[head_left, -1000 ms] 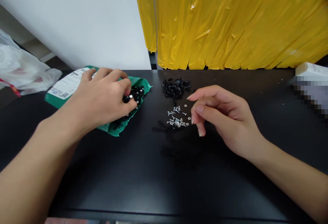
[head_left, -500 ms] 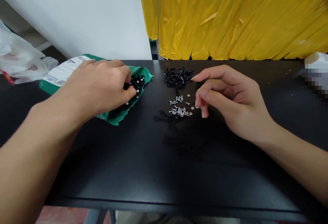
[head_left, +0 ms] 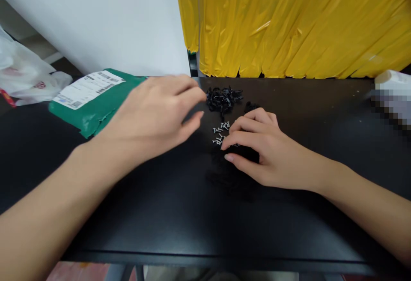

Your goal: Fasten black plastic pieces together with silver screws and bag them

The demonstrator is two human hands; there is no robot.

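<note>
My left hand (head_left: 167, 114) hovers between the green mailer bag (head_left: 93, 116) and a pile of small black plastic parts (head_left: 223, 99). Its thumb and index finger are apart, and nothing shows between them. The bag's torn mouth is hidden behind this hand. Lower on the table my right hand (head_left: 257, 146) curves over a small heap of silver screws (head_left: 221, 131), thumb and fingers apart, its fingertips close to the nearer screws. The hand covers part of that heap. Dark loose strands beside it barely show against the black surface.
The black table (head_left: 154, 221) carries a few more black pieces (head_left: 252, 106) behind my right hand. A white plastic bag (head_left: 28, 71) sits at the left. Yellow plastic sheeting (head_left: 289, 24) hangs along the back beside a white panel (head_left: 128, 19). A pale blurred object (head_left: 393, 92) stands far right.
My left hand has come out of the green bag's mouth and moved right toward the black parts. My right hand has turned palm down and lowered over the screws.
</note>
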